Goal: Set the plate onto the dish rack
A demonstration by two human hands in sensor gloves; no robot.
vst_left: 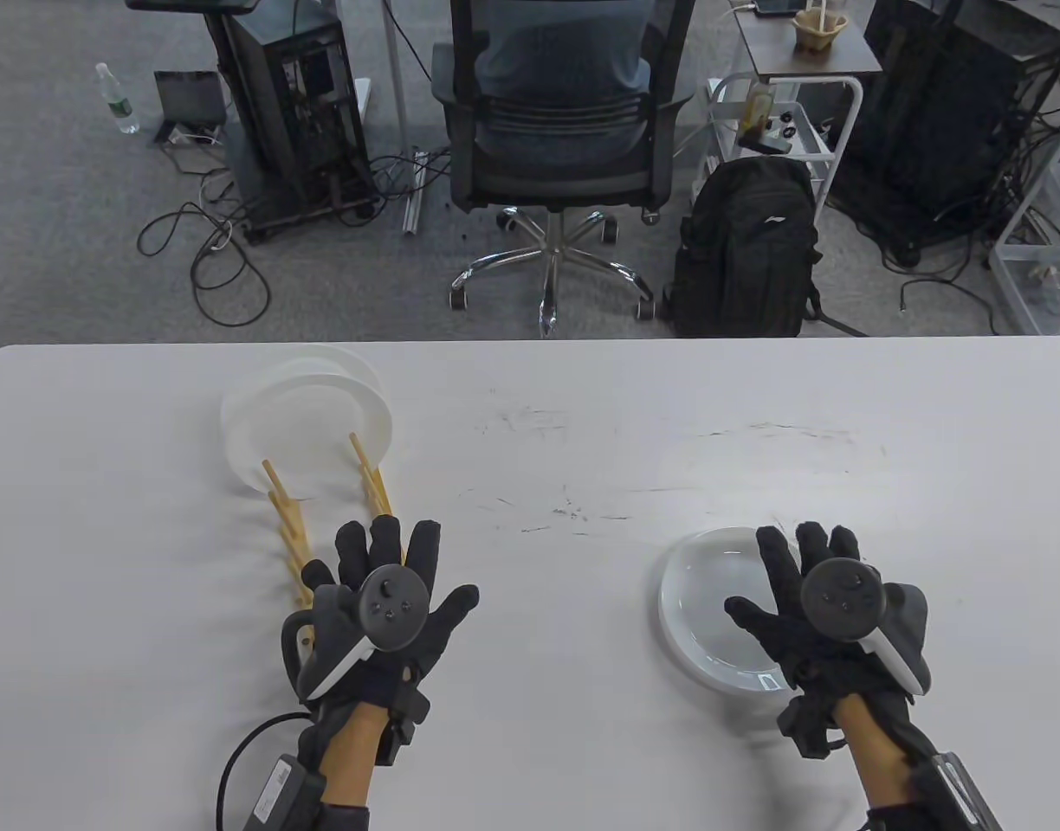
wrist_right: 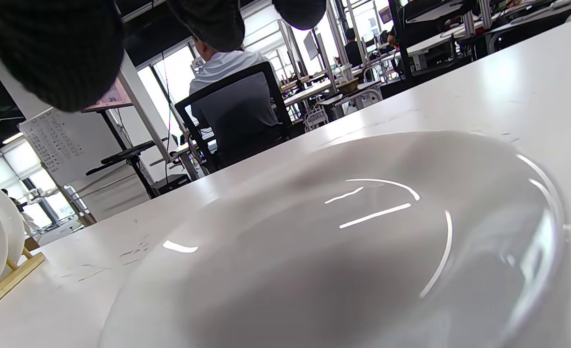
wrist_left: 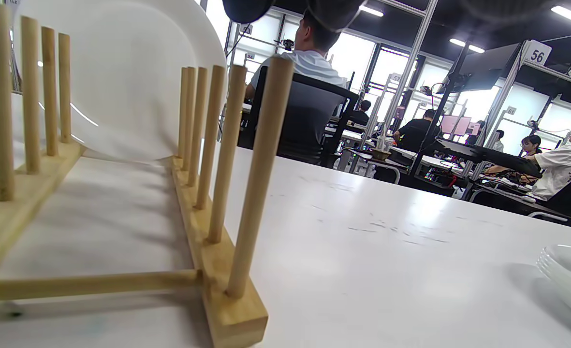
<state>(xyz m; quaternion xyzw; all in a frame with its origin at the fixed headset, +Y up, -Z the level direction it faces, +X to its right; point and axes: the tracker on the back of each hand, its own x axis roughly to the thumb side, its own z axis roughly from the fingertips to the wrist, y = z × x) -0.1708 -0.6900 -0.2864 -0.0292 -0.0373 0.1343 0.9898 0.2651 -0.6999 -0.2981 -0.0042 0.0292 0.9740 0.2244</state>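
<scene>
A wooden dish rack (vst_left: 298,538) with upright pegs lies on the table's left; it fills the left wrist view (wrist_left: 227,299). White plates (vst_left: 309,424) stand on edge in its far slots, also seen in the left wrist view (wrist_left: 121,82). My left hand (vst_left: 390,582) hovers open, fingers spread, over the rack's near end, holding nothing. A stack of white plates (vst_left: 712,615) lies flat on the table's right; the top plate fills the right wrist view (wrist_right: 343,241). My right hand (vst_left: 790,589) is open, fingers spread, over the stack's right side, gripping nothing.
The white table (vst_left: 565,433) has scuff marks in its middle. Beyond its far edge stand an office chair (vst_left: 552,130) with a seated person, a black backpack (vst_left: 746,251) and equipment carts.
</scene>
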